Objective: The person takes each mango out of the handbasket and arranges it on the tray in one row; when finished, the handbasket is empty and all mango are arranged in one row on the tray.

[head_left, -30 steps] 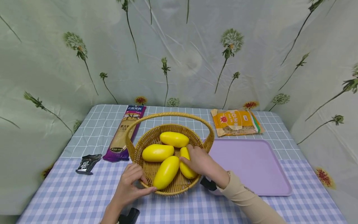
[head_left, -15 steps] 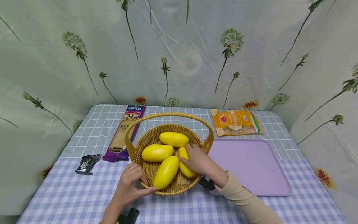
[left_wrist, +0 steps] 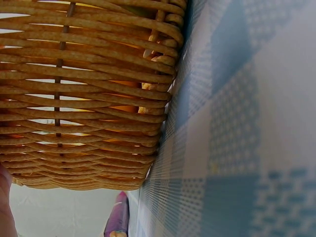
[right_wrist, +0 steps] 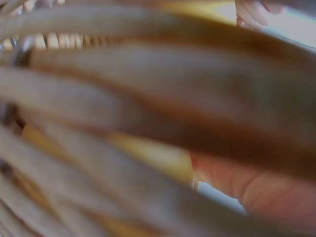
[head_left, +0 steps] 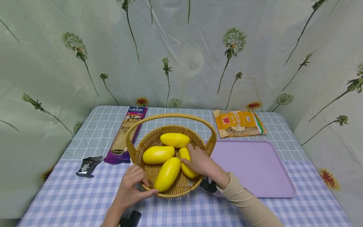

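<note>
A woven wicker basket [head_left: 184, 192] with a tall arched handle stands at the middle of the table, holding several smooth yellow mangoes. My left hand [head_left: 131, 186] grips the near-left rim, fingers reaching over the edge and thumb along the front. Inside the basket, my right hand [head_left: 200, 161] holds the rightmost mango [head_left: 189, 171] between thumb and fingers. Other mangoes lie beside it: one in front [head_left: 168, 175], one at left [head_left: 158, 155], one behind [head_left: 175, 140]. Basket weave [left_wrist: 94, 98] fills much of the left wrist view. Blurred strands [right_wrist: 148, 94] partly cover a thumb or finger [right_wrist: 266, 192] in the right wrist view.
A light purple tray [head_left: 252, 167] lies right of the basket. Behind it is an orange food bag [head_left: 239, 123]. A purple pasta packet [head_left: 124, 135] lies to the left, with a small black wrapper [head_left: 89, 166] nearer. A checked cloth [head_left: 73, 195] covers the table; patterned curtain surrounds it.
My right hand and the mango it holds have shifted slightly left within the basket. My left hand keeps its grip on the rim.
</note>
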